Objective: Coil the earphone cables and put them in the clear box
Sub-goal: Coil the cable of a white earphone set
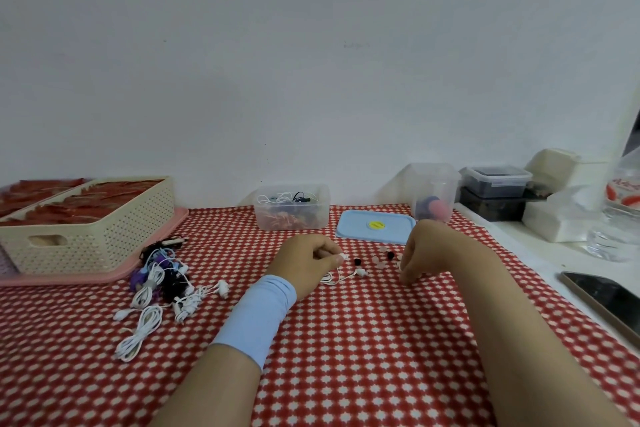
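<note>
My left hand (306, 262), with a light blue wristband, is closed on a white earphone cable (334, 277) whose loops and earbud (361, 272) trail onto the red checked cloth. My right hand (427, 250) is curled just to the right, fingertips down near small black and pink pompoms (384, 258); whether it holds anything is hidden. A tangle of white, black and purple earphones (162, 282) lies at the left. The clear box (292, 206) stands at the back, with several coiled cables inside.
A light blue lid (375, 227) lies right of the clear box. Behind it stands a tall clear container (433, 191). A cream basket (86, 218) on a pink tray sits far left. Dark boxes, a water bottle (620, 211) and a phone (606, 298) are at the right.
</note>
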Tool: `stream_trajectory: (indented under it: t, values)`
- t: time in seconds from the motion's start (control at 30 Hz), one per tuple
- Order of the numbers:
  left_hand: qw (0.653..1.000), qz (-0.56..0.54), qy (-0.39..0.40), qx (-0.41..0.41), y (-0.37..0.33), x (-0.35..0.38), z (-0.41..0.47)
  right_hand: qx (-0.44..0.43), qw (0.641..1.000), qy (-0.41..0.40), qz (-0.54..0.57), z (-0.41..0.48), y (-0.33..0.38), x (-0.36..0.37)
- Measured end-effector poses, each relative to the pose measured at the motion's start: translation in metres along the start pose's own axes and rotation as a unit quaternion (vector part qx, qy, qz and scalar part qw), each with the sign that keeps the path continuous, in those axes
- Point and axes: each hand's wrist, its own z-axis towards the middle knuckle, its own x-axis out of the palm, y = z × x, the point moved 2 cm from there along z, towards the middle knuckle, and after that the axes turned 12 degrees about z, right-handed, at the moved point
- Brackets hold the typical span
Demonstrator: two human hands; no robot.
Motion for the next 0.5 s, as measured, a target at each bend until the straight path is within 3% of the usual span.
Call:
stream_trajectory:
  t: [0.13, 0.23, 0.33, 0.5]
  values:
    - [1.000, -0.023, -0.005, -0.003, -0.001, -0.001, 0.000, -0.012, 1.000, -0.016, -0.017, 0.000, 0.001, -0.001]
    - [0.998, -0.053, -0.012, -0.004, -0.002, -0.001, 0.000, -0.088, 0.992, -0.021, 0.090, -0.007, 0.013, 0.000]
    - [0.995, -0.095, -0.020, -0.012, 0.000, -0.002, 0.001, -0.158, 0.956, 0.007, 0.249, -0.019, 0.033, 0.008]
    - [0.978, -0.204, -0.019, -0.032, 0.000, -0.007, 0.000, -0.133, 0.876, 0.067, 0.459, -0.021, 0.046, 0.025]
